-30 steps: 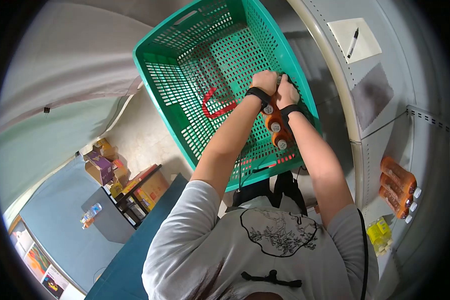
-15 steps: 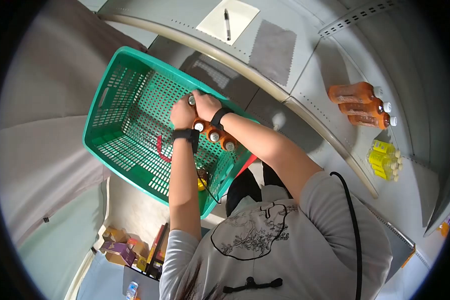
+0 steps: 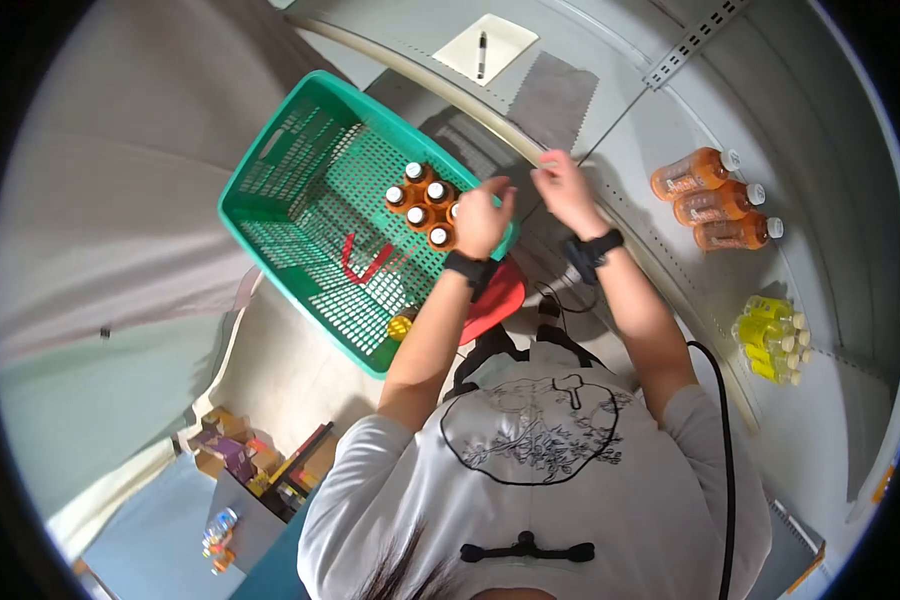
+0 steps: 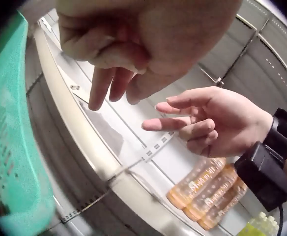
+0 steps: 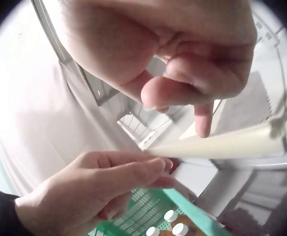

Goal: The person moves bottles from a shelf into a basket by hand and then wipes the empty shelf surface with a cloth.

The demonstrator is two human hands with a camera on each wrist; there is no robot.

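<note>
Our left hand (image 3: pixel 482 218) and right hand (image 3: pixel 562 190) hold nothing, fingers loosely curled and apart; the five orange bottles (image 3: pixel 422 205) stand upright, clustered in a corner of the green basket (image 3: pixel 300 250), just beside the left hand. We judge a stray knuckle could topple them; they are smooth, round, white-capped plastic on a rigid slotted floor.

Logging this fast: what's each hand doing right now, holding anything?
Left hand: open, fingers loosely curled, holding nothing, by the green basket.
Right hand: open, fingers relaxed, holding nothing, above the shelf.
</note>
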